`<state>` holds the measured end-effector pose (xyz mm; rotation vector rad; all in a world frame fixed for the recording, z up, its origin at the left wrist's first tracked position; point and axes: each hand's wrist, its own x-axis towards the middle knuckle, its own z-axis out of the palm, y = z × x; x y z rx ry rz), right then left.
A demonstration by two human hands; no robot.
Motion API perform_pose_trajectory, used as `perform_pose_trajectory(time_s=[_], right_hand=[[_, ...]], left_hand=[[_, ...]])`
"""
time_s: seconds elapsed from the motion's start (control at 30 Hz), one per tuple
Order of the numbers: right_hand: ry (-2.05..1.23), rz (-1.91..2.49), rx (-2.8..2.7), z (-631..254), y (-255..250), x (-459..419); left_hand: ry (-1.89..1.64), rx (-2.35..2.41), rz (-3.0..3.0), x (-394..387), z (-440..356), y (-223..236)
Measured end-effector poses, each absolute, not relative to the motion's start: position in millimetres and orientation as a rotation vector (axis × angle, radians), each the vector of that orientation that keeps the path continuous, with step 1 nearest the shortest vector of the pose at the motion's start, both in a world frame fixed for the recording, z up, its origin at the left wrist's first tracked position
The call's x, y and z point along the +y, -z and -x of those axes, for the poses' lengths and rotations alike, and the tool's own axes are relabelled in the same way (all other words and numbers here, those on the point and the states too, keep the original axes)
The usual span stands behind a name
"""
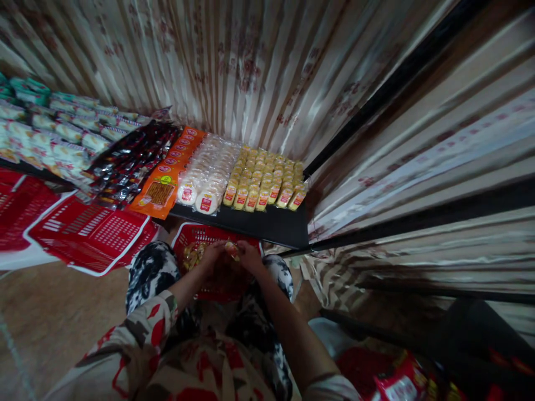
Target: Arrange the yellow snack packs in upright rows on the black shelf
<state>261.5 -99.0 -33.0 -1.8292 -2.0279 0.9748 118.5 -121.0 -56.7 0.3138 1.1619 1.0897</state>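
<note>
Over a red plastic basket [217,292] between my knees, both hands come close together. My right hand [249,256] is closed on a small wrapped snack [232,250] with a yellow and red wrapper. My left hand [213,253] is beside the snack's other end, its fingers bent; whether it grips the snack is too small and dark to tell. More snacks in yellowish wrappers [193,256] lie in the left part of the basket. In front, on a black shelf [271,225], stand rows of yellow wrapped snacks [263,181] with red labels.
Left along the shelf are round white packaged cakes [205,201], an orange snack bag [161,192], dark shiny packets [129,161] and white packets [67,139]. Another red basket [92,231] stands at left. Red packages [401,379] lie at lower right. Striped curtains [234,67] hang behind a dark pole [376,97].
</note>
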Motion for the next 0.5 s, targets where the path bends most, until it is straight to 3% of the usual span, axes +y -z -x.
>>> perform_pose_trajectory(time_s=[0.5], right_hand=[[-1.341, 1.352, -1.486, -260.1, -8.6, -117.7]], left_hand=[[-1.21, 1.147, -0.406, -125.5, -111.3, -25.8]])
